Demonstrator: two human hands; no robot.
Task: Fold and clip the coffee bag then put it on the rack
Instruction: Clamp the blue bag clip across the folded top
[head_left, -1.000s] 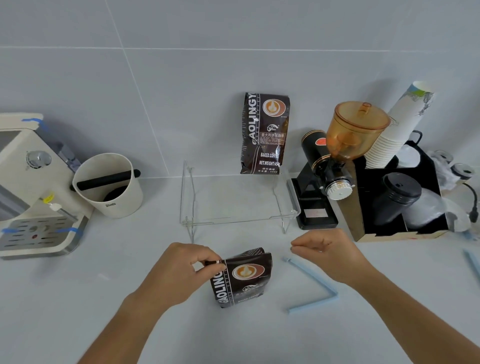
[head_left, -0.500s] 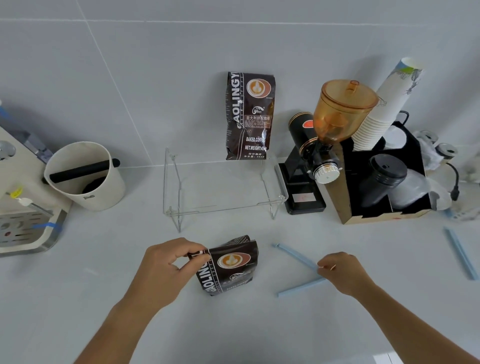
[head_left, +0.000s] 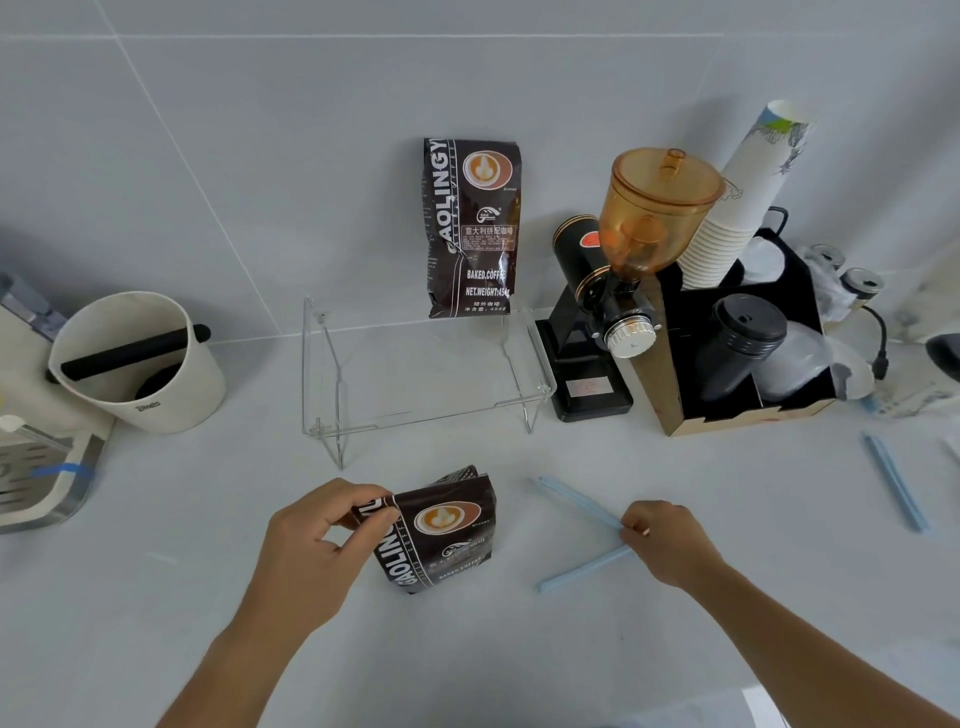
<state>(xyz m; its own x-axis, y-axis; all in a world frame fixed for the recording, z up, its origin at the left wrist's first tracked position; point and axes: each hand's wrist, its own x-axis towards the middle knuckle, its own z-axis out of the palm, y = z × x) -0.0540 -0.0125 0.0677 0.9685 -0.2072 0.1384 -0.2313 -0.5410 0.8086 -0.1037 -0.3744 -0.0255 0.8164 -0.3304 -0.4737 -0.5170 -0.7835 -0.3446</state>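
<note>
- On the desk (head_left: 156, 623), the left hand (head_left: 317, 551) pinches the folded coffee bag (head_left: 441, 530) before the clear rack (head_left: 426, 374).
- The right hand (head_left: 665, 540) grips the open blue clip (head_left: 582, 540) at its hinge.
- Risk: a loosened pinch lets the fold spring open before clipping.

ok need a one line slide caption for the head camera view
Left hand pinches the folded coffee bag while right hand grasps the open blue clip.

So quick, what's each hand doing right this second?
Left hand: closed, fingers pinching the folded top of the coffee bag on the counter.
Right hand: closed on the hinge end of the open blue clip.
</note>
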